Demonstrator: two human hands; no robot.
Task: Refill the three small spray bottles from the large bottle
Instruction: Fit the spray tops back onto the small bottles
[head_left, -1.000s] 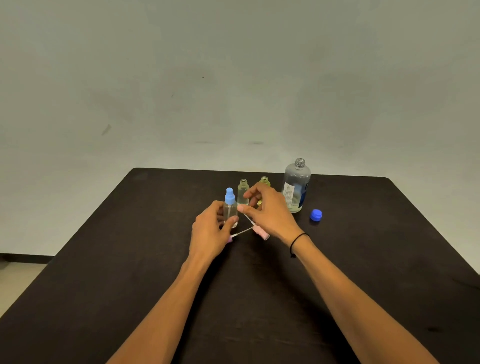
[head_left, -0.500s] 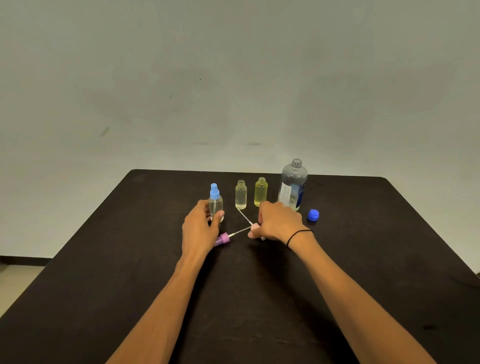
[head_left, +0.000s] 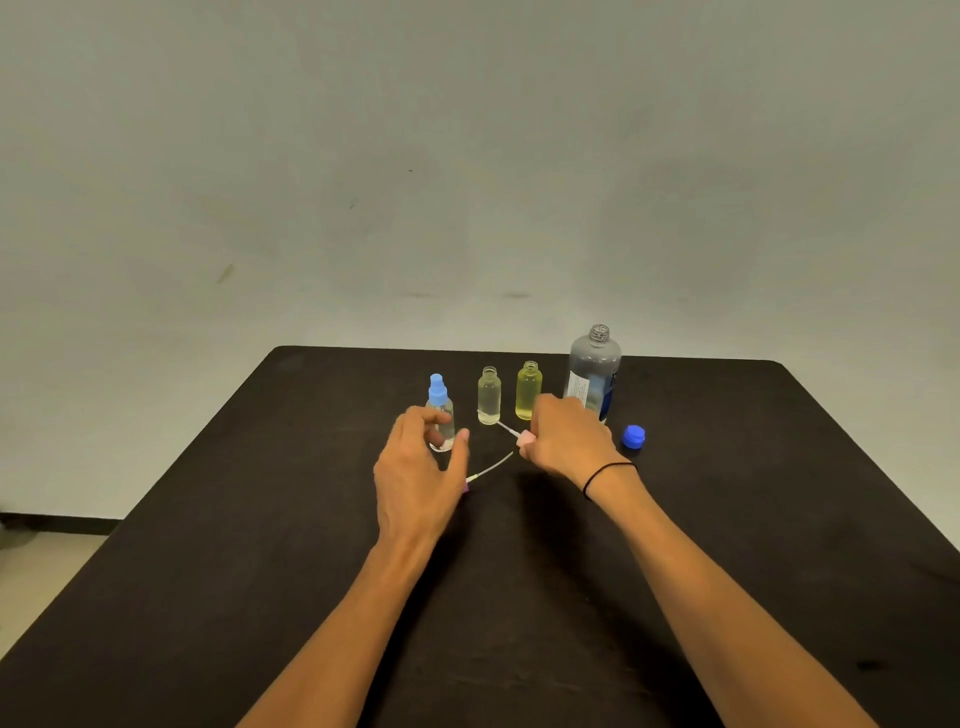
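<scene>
Pink sprayer head seemingly within right hand grip

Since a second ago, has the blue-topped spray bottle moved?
Yes. The blue-topped spray bottle has shifted left, away from the open clear bottle beside it.

Mid-frame row, all upright: clear spray btl w/ blue top at left, open clear btl, open yellow btl, large uncapped btl at right.
</scene>
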